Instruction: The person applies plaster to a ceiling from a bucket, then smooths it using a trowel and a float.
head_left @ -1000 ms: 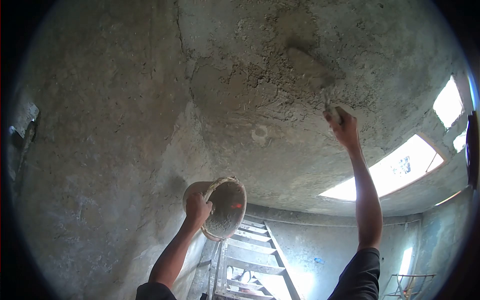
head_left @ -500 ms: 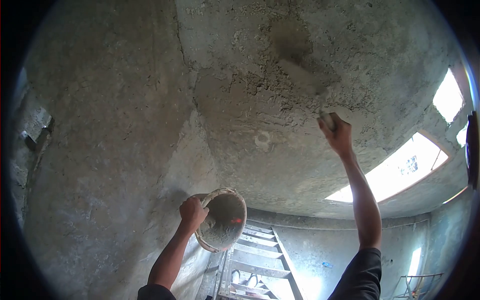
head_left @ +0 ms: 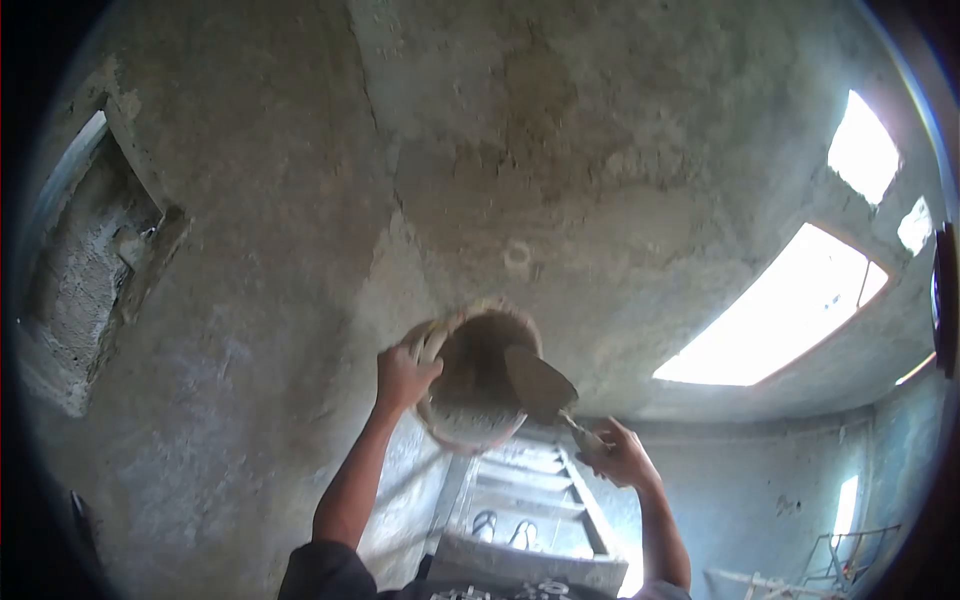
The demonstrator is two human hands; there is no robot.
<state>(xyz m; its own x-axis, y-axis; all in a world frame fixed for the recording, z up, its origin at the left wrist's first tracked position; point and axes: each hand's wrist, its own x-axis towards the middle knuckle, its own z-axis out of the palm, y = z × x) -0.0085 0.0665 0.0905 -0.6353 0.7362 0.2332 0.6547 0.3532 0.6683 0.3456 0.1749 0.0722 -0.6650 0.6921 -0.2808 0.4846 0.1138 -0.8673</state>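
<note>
My left hand (head_left: pixel 408 375) grips the rim of a round bucket (head_left: pixel 470 436), which is tilted so its opening faces me. Wet grey mortar (head_left: pixel 465 418) lies inside along the lower wall. In my right hand (head_left: pixel 622 455) is a trowel (head_left: pixel 541 384), its fingers wrapped round the handle. The trowel's blade overlaps the right side of the bucket's mouth. Behind and above both hands spreads the rough plastered wall (head_left: pixel 600 220), with a darker, uneven patch toward the top.
Below the bucket stands a ladder (head_left: pixel 530 482), and feet in sandals (head_left: pixel 522 535) show between its rungs. A bright window opening (head_left: pixel 785 315) lies to the right. At the left is a recessed opening (head_left: pixel 95 260). A metal frame (head_left: pixel 850 560) stands at lower right.
My right hand has brought the trowel down from the upper wall to the bucket's mouth. The bucket sits slightly higher and further right in view, and the view has shifted.
</note>
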